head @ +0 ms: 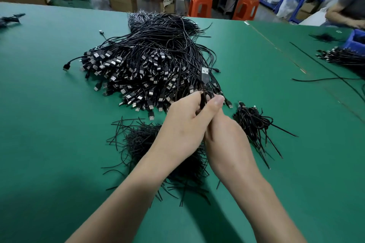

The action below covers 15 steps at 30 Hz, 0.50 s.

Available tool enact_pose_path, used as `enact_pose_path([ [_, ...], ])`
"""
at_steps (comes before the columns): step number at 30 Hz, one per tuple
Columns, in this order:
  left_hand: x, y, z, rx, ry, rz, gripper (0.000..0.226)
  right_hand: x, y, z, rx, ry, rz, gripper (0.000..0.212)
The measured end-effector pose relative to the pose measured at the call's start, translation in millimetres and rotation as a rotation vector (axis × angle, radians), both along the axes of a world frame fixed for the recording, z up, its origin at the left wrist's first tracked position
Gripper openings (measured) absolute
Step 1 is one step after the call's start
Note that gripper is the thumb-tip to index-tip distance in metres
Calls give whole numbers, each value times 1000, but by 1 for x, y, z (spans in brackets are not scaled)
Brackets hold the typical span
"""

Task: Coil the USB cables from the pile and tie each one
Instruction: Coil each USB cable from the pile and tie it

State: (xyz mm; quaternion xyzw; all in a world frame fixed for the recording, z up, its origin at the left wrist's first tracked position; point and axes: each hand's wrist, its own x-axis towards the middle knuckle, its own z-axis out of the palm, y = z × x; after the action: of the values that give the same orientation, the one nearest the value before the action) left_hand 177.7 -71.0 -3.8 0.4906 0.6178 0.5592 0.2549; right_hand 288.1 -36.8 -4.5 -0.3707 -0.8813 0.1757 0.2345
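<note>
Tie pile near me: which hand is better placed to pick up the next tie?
Probably left. The tie pile lies under and beside the left hand, though it pinches the cable; the right hand sits farther right, fingers hidden.

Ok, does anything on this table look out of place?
Only slightly: two loose cables trail across the green table at the right, away from the main pile. One plug also strays from the pile's left edge.

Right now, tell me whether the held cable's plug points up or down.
Up: the USB plug stands above the left hand, which pinches the cable below it.
</note>
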Motion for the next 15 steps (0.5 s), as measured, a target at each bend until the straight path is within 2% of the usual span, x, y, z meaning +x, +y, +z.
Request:
enact_pose_path([
  [2,-1,1,1,-7,-51,-15,72,1,-2,2,-48,40,12,20],
  [4,-2,-1,3,-3,-15,2,69,3,-1,3,-184,121,51,26],
  [8,-5,-2,1,31,12,36,31,5,2,4,-467,274,227,25],
  [11,-7,-1,2,34,-34,3,24,12,5,4,-707,375,323,23],
  [12,-8,-1,1,38,-58,-16,22,13,6,4,-688,349,307,24],
  [15,-9,1,-1,44,-96,-55,23,12,5,4,-452,182,221,25],
])
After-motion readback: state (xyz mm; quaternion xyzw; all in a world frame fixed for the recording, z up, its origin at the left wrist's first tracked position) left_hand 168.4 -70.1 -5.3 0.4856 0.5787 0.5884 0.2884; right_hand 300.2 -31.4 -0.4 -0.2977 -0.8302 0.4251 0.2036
